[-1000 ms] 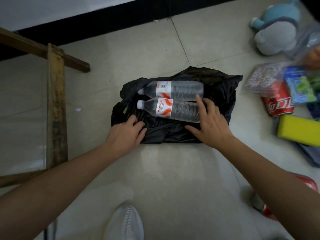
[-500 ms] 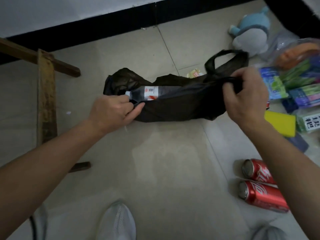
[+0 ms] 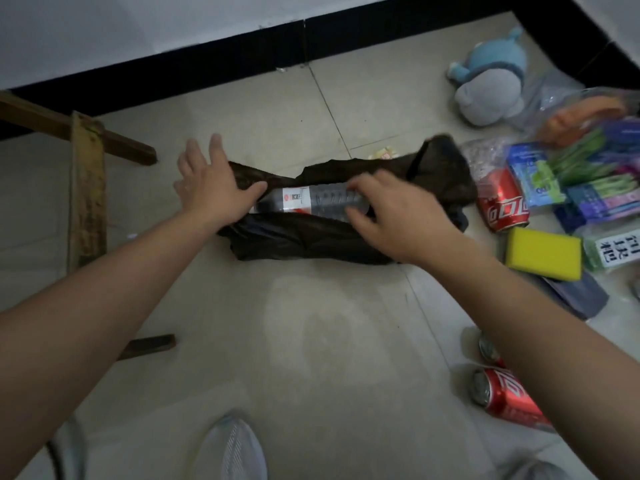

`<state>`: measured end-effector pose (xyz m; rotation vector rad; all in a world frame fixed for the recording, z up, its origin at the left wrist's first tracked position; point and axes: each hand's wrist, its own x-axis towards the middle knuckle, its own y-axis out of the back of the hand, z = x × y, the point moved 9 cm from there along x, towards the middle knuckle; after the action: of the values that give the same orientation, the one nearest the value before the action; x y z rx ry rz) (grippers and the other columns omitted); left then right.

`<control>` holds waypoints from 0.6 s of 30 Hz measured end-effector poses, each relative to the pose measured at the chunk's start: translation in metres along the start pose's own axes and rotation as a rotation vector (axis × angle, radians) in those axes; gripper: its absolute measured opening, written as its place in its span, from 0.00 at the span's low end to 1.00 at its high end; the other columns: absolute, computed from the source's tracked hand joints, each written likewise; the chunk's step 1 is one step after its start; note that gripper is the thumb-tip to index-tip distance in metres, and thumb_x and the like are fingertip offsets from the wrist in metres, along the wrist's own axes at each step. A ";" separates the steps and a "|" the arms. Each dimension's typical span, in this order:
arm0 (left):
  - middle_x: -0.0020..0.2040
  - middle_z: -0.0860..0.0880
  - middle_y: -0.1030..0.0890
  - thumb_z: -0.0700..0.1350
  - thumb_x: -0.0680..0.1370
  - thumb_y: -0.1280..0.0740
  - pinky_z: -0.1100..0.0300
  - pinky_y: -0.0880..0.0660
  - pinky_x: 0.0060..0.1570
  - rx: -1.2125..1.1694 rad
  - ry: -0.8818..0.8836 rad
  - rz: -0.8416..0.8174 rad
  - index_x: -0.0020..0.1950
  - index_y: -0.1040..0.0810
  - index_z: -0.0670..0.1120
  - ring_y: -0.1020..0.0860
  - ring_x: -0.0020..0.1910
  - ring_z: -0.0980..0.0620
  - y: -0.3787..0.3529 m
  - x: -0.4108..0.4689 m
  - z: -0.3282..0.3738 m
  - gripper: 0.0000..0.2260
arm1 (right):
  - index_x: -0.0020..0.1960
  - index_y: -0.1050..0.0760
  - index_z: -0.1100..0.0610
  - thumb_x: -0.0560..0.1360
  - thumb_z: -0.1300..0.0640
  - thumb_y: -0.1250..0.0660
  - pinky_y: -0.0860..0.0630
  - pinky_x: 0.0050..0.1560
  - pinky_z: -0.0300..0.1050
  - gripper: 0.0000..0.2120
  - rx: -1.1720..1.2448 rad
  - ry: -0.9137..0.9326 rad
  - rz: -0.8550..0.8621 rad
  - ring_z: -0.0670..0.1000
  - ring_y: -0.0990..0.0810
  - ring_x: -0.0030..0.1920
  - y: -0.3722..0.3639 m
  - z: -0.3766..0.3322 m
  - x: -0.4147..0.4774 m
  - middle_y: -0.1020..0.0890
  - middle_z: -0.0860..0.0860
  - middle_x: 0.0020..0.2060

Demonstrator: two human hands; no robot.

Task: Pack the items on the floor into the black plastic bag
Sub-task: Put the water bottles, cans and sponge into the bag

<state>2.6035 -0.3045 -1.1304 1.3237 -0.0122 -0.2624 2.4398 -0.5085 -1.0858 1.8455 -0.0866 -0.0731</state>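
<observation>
The black plastic bag (image 3: 304, 237) lies crumpled on the floor tiles in the middle. A clear water bottle (image 3: 311, 200) with a white and red label shows through its mouth. My left hand (image 3: 211, 185) rests flat with spread fingers on the bag's left end. My right hand (image 3: 388, 209), blurred, lies on the bottle's right half with the fingers bent over it. To the right lie a red cola can (image 3: 502, 206), a yellow sponge (image 3: 542, 253), colourful packets (image 3: 602, 192) and a blue-grey plush toy (image 3: 491, 84). Two more red cans (image 3: 505, 400) lie near my right forearm.
A wooden frame (image 3: 86, 188) stands on the floor at the left. A black skirting board (image 3: 207, 60) runs along the wall at the back. My light shoes (image 3: 232, 448) show at the bottom edge. A dark blue cloth (image 3: 575, 296) lies under the sponge.
My right hand has let go of the bag's handle and dropped onto the bottle. My left hand has released the bag's edge and spread out flat. The bag has sunk back down.
</observation>
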 end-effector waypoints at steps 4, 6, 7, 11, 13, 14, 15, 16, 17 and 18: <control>0.64 0.36 0.26 0.57 0.73 0.27 0.50 0.23 0.50 -0.228 0.233 -0.253 0.69 0.32 0.38 0.23 0.59 0.35 -0.044 0.004 -0.036 0.34 | 0.78 0.50 0.49 0.73 0.43 0.32 0.23 0.58 0.54 0.41 -0.183 -0.270 -0.594 0.62 0.22 0.59 -0.080 0.054 -0.030 0.25 0.58 0.61; 0.48 0.36 0.18 0.53 0.75 0.29 0.50 0.24 0.41 -0.291 0.175 -0.242 0.50 0.21 0.36 0.19 0.48 0.37 -0.054 0.001 -0.041 0.19 | 0.78 0.61 0.44 0.69 0.42 0.29 0.23 0.57 0.55 0.50 -0.147 -0.305 -0.640 0.62 0.22 0.58 -0.091 0.064 -0.041 0.25 0.58 0.60; 0.43 0.37 0.18 0.52 0.76 0.30 0.49 0.24 0.41 -0.326 0.148 -0.204 0.43 0.21 0.37 0.19 0.44 0.38 -0.053 -0.001 -0.041 0.17 | 0.78 0.61 0.44 0.69 0.41 0.30 0.23 0.58 0.55 0.50 -0.138 -0.317 -0.625 0.62 0.22 0.59 -0.092 0.066 -0.043 0.25 0.58 0.60; 0.37 0.42 0.21 0.51 0.80 0.37 0.50 0.25 0.40 -0.574 0.034 0.024 0.39 0.23 0.40 0.23 0.38 0.46 -0.027 -0.002 -0.028 0.17 | 0.72 0.37 0.54 0.75 0.46 0.35 0.26 0.54 0.54 0.29 -0.281 -0.229 -0.243 0.60 0.27 0.61 -0.067 0.048 -0.015 0.29 0.57 0.62; 0.37 0.44 0.22 0.50 0.80 0.38 0.48 0.25 0.41 -0.686 -0.016 0.106 0.42 0.23 0.40 0.25 0.38 0.48 -0.010 0.000 -0.020 0.15 | 0.74 0.38 0.53 0.75 0.43 0.35 0.27 0.61 0.56 0.31 -0.198 -0.100 -0.193 0.59 0.30 0.66 -0.070 0.027 -0.001 0.31 0.56 0.66; 0.38 0.43 0.22 0.49 0.80 0.38 0.48 0.24 0.43 -0.717 -0.039 0.134 0.44 0.23 0.40 0.25 0.39 0.48 -0.002 0.000 -0.015 0.13 | 0.76 0.42 0.51 0.75 0.41 0.34 0.29 0.65 0.56 0.35 -0.149 -0.047 -0.244 0.58 0.33 0.68 -0.079 0.018 0.003 0.33 0.56 0.69; 0.40 0.43 0.21 0.49 0.80 0.39 0.48 0.24 0.44 -0.754 -0.056 0.151 0.46 0.22 0.42 0.23 0.41 0.48 0.004 0.000 -0.010 0.12 | 0.78 0.46 0.50 0.75 0.40 0.33 0.30 0.67 0.56 0.38 -0.142 -0.008 -0.299 0.59 0.35 0.70 -0.090 0.014 0.005 0.36 0.57 0.71; 0.42 0.44 0.20 0.48 0.80 0.40 0.49 0.23 0.46 -0.800 -0.075 0.162 0.46 0.22 0.45 0.22 0.42 0.49 0.013 -0.001 -0.005 0.10 | 0.79 0.49 0.49 0.76 0.42 0.33 0.31 0.67 0.55 0.39 -0.181 0.019 -0.328 0.59 0.36 0.70 -0.097 0.011 0.007 0.38 0.58 0.72; 0.42 0.47 0.19 0.47 0.80 0.40 0.53 0.23 0.45 -0.849 -0.090 0.177 0.46 0.22 0.49 0.21 0.42 0.52 0.023 -0.001 0.002 0.08 | 0.80 0.51 0.48 0.77 0.44 0.34 0.31 0.66 0.55 0.38 -0.234 0.027 -0.346 0.60 0.35 0.69 -0.103 0.012 0.009 0.39 0.58 0.72; 0.40 0.52 0.20 0.46 0.81 0.40 0.57 0.24 0.43 -0.901 -0.097 0.204 0.44 0.23 0.53 0.22 0.40 0.56 0.035 -0.001 0.007 0.08 | 0.80 0.52 0.47 0.78 0.45 0.35 0.31 0.65 0.55 0.37 -0.271 0.019 -0.360 0.60 0.34 0.68 -0.106 0.014 0.009 0.39 0.58 0.72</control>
<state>2.6082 -0.3030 -1.0948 0.4076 -0.0990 -0.1274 2.4495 -0.4939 -1.1916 1.5721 0.2592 -0.3039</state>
